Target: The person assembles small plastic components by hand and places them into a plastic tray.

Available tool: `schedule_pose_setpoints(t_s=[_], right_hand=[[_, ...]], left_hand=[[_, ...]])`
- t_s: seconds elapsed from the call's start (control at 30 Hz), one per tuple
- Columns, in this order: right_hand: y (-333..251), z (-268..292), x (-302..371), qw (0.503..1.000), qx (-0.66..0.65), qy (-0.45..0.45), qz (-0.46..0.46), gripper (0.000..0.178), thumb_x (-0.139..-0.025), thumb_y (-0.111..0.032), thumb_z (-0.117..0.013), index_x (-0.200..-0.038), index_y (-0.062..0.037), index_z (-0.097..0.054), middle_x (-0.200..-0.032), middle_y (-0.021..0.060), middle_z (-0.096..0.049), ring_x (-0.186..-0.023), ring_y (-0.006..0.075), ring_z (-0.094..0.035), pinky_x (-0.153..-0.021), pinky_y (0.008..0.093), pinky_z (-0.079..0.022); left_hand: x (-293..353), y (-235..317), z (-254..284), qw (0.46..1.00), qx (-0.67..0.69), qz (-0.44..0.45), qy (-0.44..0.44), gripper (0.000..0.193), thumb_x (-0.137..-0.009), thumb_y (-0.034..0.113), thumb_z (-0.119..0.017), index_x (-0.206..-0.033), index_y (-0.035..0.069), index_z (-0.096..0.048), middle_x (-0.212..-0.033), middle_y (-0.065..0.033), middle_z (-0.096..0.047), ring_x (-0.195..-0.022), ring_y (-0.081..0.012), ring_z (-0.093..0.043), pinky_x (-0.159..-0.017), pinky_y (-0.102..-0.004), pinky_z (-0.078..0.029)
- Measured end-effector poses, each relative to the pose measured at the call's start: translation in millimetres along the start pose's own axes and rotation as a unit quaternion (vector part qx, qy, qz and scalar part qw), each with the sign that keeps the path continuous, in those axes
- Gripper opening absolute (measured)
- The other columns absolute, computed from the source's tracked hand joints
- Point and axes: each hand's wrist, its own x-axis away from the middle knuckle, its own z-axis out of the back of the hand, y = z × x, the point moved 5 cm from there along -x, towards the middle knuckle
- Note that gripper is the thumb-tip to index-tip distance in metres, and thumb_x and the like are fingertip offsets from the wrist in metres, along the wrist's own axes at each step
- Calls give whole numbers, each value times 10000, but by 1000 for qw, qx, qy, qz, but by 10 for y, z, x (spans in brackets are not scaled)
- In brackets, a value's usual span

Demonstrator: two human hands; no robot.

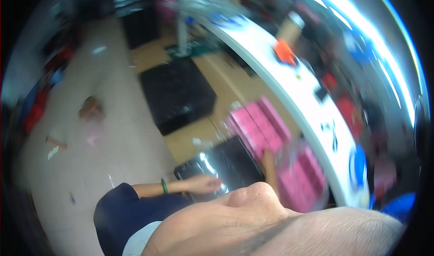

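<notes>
A green bangle circles the wrist of my left hand, which hovers over or rests on a shiny black plastic-covered box; motion blur smears its fingers. Beyond that box, a pink compartmented tray lies tilted. My right hand has its fingers closed at the near edge of this tray, the fingertips partly hidden. Close to my right forearm is a second pink tray, seemingly inside clear plastic.
Another black-wrapped box stands on tan cardboard farther off. A long white table curves along the right, carrying an orange item and a blue roll. Scraps lie on the pale floor at left.
</notes>
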Motion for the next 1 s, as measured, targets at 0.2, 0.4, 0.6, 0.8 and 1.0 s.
schedule_pose_setpoints(t_s=[0.2,0.4,0.6,0.8,1.0], right_hand=[[607,-225,-74,998,-55,-24,-34,233,-796,-210,-708,-938,-28,-739,-881,192,-704,-830,354,-668,-792,441,-512],[339,384,-49,987,-117,-9,-107,240,-827,-205,-684,-983,-34,-747,-875,212,-705,-835,351,-691,-786,421,-521],[236,722,-37,988,-42,122,-86,231,-893,-193,-607,-998,-27,-728,-864,238,-685,-810,405,-670,-726,462,-521],[-181,1249,234,965,-64,254,13,162,-905,-53,-550,-1004,-10,-671,-974,223,-666,-892,400,-644,-769,452,-502],[-109,1467,820,949,-57,307,-34,179,-861,-15,-595,-1028,-36,-657,-944,163,-654,-852,353,-647,-759,423,-513]], left_hand=[[-62,110,321,996,12,1,92,350,-955,291,-581,-1180,30,-637,-1039,-135,-704,-962,-216,-669,-818,-359,-523],[-1031,305,248,994,-2,-102,40,331,-952,306,-596,-1130,33,-655,-1014,-101,-695,-951,-179,-658,-821,-344,-530],[-2026,538,-113,985,168,3,-45,383,-979,377,-559,-1053,15,-659,-944,-106,-685,-795,-167,-661,-713,-305,-557],[-3104,139,-179,846,498,178,70,666,-933,503,-577,-1408,68,-408,-1277,-214,-531,-1145,-325,-544,-972,-452,-478],[-3136,102,222,757,598,130,228,273,-925,184,-644,-1159,57,-584,-1089,-127,-644,-956,-270,-656,-742,-395,-588]])
